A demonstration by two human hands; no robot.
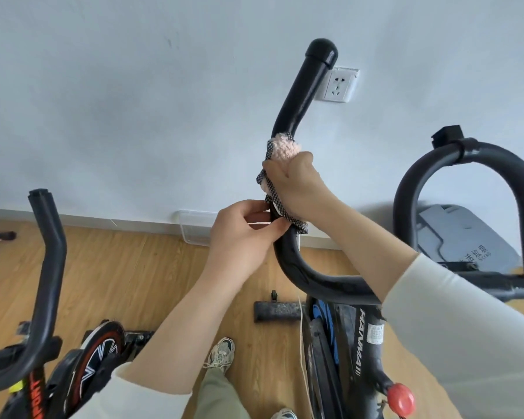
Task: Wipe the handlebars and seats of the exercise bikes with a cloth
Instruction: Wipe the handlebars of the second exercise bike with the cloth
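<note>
A black handlebar (303, 89) of the exercise bike in front of me rises up toward the wall and curves down into a crossbar (330, 287). My right hand (297, 186) is shut on a pink fluffy cloth (282, 149) with a checkered edge, wrapped around the bar at its bend. Just below it, my left hand (242, 234) pinches the lower edge of the cloth against the bar. The bike's right handlebar loop (406, 192) stands further right. No seat is in view.
A second bike's handlebar (47, 267) and red-rimmed flywheel (99, 358) stand at left. A wall socket (341, 84) sits behind the bar, a clear plastic box (194, 231) by the skirting, a grey bin lid (463, 234) at right. My shoe (221, 355) is on the wood floor.
</note>
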